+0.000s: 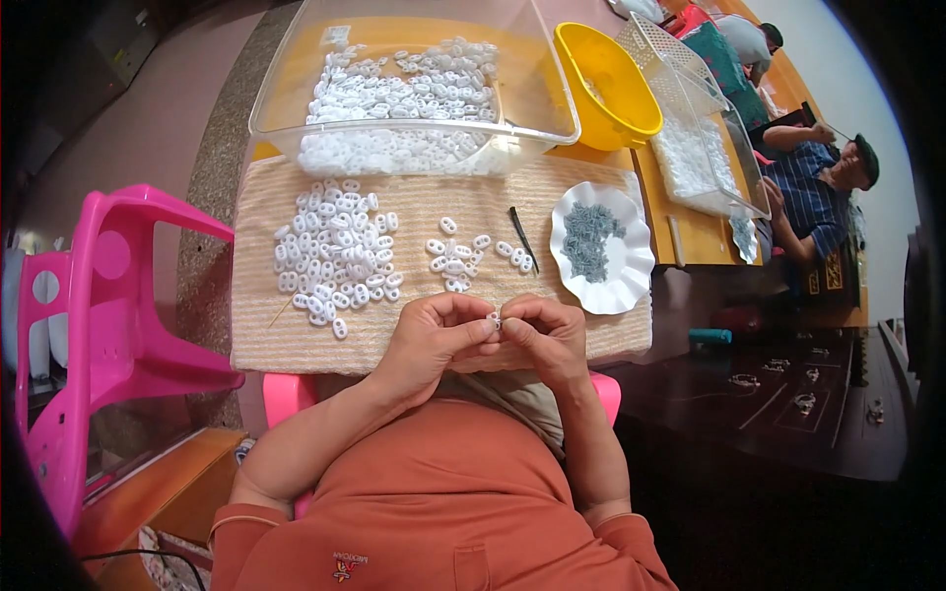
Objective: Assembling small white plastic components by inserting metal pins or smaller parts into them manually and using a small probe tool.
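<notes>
My left hand point(431, 341) and my right hand point(548, 339) meet at the near edge of the cloth-covered table, fingertips pinched together. Between them is a small white two-hole oval piece point(497, 320), mostly covered by the fingers; whether a grey part is in it I cannot tell. Just beyond lies a small group of like white pieces point(455, 266), with a larger heap point(335, 246) to the left. A thin black tool point(522, 239) rests near a few pieces on the right. Small grey parts point(591, 241) fill part of a white wavy-rimmed plate point(631, 268).
A large clear bin point(414, 128) of white pieces stands at the far side, beside a yellow basin point(631, 128). Farther right, another clear bin point(737, 187) stands near a seated person point(813, 187). A pink plastic chair point(128, 286) is at my left. A thin stick point(280, 312) lies by the heap.
</notes>
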Available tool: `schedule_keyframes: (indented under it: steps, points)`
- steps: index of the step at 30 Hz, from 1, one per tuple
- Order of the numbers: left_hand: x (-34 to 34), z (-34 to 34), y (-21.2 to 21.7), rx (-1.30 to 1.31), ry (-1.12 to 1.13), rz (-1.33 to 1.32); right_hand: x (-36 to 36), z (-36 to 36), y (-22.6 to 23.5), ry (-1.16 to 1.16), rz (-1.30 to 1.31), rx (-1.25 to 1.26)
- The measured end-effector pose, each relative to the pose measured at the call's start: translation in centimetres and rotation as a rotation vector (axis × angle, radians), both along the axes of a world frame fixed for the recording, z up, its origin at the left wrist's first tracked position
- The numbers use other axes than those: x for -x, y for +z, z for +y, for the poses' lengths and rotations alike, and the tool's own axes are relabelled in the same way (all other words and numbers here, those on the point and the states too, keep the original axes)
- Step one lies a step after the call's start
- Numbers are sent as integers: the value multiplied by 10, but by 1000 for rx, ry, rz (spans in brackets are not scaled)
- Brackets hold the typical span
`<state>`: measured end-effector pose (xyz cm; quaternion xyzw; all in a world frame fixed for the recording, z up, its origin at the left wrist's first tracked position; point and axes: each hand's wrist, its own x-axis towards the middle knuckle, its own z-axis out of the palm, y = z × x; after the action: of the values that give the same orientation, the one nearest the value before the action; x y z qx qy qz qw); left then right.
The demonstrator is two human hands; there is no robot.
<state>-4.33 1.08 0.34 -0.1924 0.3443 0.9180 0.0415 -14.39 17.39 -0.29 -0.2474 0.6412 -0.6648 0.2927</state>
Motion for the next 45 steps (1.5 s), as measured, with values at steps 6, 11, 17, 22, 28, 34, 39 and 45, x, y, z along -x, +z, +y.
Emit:
schedule_keyframes:
  steps: [6,11,17,22,28,34,39,45]
  points:
    - [1,-1,-1,-1,-7,17,-1,-2,2,-4,-20,-16]
    - [1,0,-1,-1,4,7,-5,-2,-2,-76,-11,-39]
    - [0,0,-2,-6,10,11,-5,-2,-4,-72,-7,-14]
    - [0,-1,-1,-14,11,16,-5,-3,-3,-50,-36,-6]
    - [1,-1,0,-17,11,14,-7,-3,-4,-83,-57,-23]
    - [0,0,-1,-11,11,14,-7,-4,-3,-60,-78,8]
    - [1,1,0,-16,11,12,-6,-3,-7,-57,-65,6]
    - [0,1,-2,1,14,11,-5,-3,-7,-28,-18,33]
